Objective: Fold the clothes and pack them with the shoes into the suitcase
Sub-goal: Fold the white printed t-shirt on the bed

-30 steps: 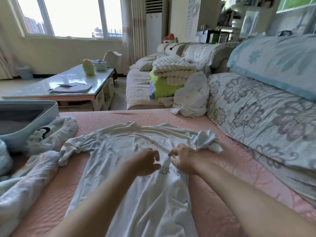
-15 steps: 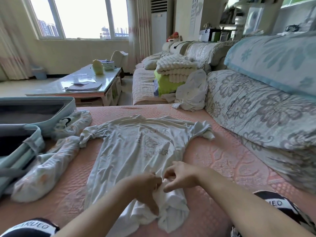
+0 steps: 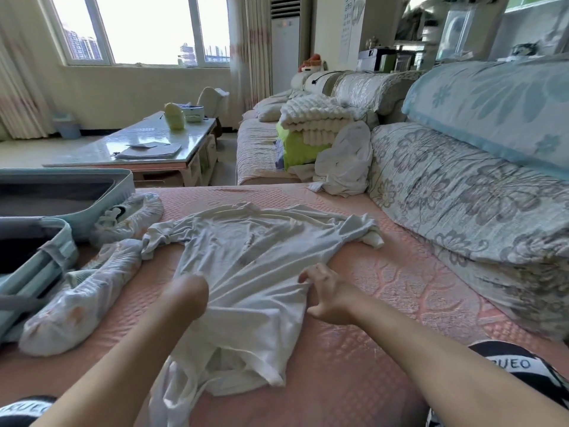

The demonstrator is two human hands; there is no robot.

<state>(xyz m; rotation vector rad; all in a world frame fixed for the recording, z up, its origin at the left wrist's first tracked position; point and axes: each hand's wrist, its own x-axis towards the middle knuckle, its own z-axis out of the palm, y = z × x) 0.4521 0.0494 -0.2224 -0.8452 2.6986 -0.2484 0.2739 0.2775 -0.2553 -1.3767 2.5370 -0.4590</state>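
White shirt [image 3: 252, 272] in both grips [image 3: 184, 298] [image 3: 326, 295]

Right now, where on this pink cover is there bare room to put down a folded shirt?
Bare pink cover lies between the T-shirt and the floral cushions, and in a strip beyond its collar. The left is crowded: wrapped shoes fill the gap to the suitcase.

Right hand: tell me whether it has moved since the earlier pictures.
Yes. The right hand has moved right, from the middle of the white shirt to its right edge, nearer the floral cushion.
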